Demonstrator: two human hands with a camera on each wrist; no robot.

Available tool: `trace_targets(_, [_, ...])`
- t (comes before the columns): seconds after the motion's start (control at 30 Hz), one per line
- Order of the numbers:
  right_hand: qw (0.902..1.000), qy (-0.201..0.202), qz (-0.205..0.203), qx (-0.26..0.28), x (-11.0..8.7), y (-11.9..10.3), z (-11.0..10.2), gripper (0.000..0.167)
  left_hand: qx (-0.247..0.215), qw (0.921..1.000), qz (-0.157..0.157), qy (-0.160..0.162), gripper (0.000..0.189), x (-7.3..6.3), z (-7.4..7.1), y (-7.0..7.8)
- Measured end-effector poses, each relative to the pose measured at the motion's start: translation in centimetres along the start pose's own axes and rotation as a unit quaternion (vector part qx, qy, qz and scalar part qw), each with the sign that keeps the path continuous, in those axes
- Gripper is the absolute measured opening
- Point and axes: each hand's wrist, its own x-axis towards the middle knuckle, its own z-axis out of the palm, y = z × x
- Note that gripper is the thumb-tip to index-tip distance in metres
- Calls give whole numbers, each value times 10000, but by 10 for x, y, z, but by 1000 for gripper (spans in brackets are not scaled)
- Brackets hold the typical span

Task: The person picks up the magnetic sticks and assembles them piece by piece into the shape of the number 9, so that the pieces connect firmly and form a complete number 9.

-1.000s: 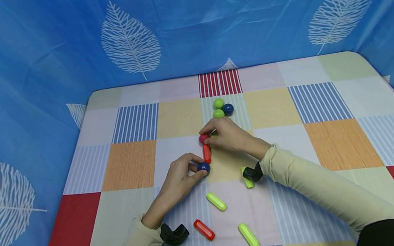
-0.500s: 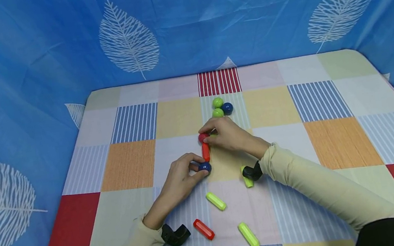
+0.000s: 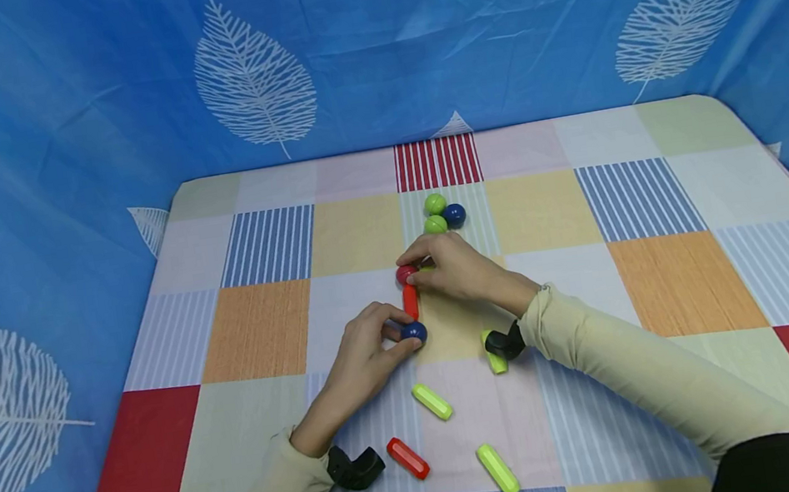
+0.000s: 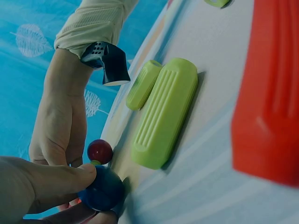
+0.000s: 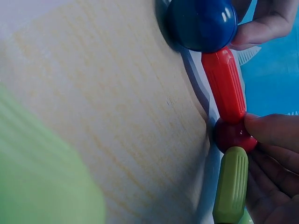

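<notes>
My left hand (image 3: 364,355) pinches a dark blue ball (image 3: 414,333) between thumb and fingers, at the near end of a ridged red stick (image 3: 411,302). The stick's far end meets a red ball (image 3: 405,275), which my right hand (image 3: 460,270) holds between thumb and fingers. In the right wrist view a light green stick (image 5: 231,186) also joins this red ball, at an angle to the red stick. From the head view, most of that green stick is hidden behind the right hand.
Two green balls (image 3: 436,204) and another blue ball (image 3: 454,216) sit together beyond the right hand. Nearer lie a loose red stick (image 3: 408,458) and green sticks (image 3: 432,402), one partly under the right wrist's black camera mount (image 3: 505,342). A patchwork cloth (image 3: 258,330) covers the table.
My left hand has shifted slightly right with the blue ball, bringing it under the red stick's near end. My right hand stays nearly still on the red ball.
</notes>
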Motion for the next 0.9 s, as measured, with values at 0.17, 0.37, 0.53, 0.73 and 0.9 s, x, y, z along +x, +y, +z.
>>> trace_targets(0.17, [9999,-122,-20,-54,-1,1,-3,28,-115,9995,-253,-147,22,3,1,3])
trace_targets(0.37, [9995,-58,265,-189,-14,10,-26,34,-117,9989,-387,-245,22,5,1,5])
trace_targets(0.53, [9980,-28,632,21,-34,24,-43,38,-90,9988,-423,-231,22,6,1,5])
trace_targets(0.73, [9978,163,575,296,-48,36,-42,32,-135,9988,-433,-199,22,5,0,4])
trace_targets(0.9, [9965,306,579,520,-52,36,-37,29,-204,9987,-424,-211,23,4,1,3])
